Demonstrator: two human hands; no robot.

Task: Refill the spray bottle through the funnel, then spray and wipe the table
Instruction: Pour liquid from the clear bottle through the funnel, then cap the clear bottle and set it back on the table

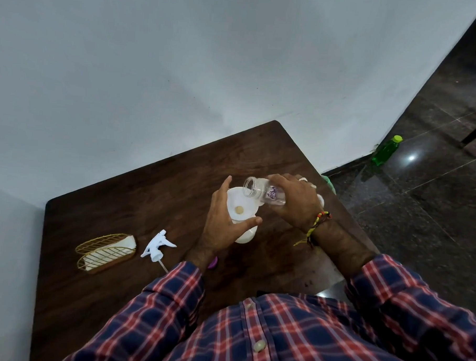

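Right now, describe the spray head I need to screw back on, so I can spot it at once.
Start at the dark wooden table and look to its left part. Between the gold wire napkin holder and the left hand lies the spray head, flat on the wood. It is the only white trigger piece there, with a thin dip tube trailing out.

A funnel [241, 206] is sitting in a bottle [245, 235] near the middle of the table [121, 202]. A jar [261, 193] is tilting over the funnel from the right. A spray head [157, 245] is lying to the left, a wire holder [105, 252] lying farther left.
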